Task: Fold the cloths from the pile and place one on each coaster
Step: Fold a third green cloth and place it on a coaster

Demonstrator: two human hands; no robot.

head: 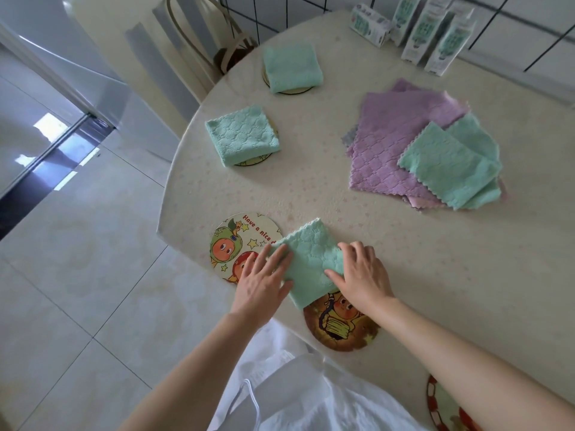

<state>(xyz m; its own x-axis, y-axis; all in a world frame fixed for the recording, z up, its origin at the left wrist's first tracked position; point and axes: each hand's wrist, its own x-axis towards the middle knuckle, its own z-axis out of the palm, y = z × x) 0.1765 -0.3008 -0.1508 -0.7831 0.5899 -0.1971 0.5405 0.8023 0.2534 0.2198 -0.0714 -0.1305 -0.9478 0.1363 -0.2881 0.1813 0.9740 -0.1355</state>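
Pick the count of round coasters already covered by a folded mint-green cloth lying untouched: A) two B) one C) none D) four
A: one folded mint-green cloth covers the far round coaster, and another folded cloth covers the next coaster; both hands work a third.

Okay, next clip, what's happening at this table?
A person presses both hands, left hand and right hand, on a green cloth, folding it between two bare coasters, the fruit coaster and the brown coaster. Two folded green cloths already sit on coasters. The pile remains.
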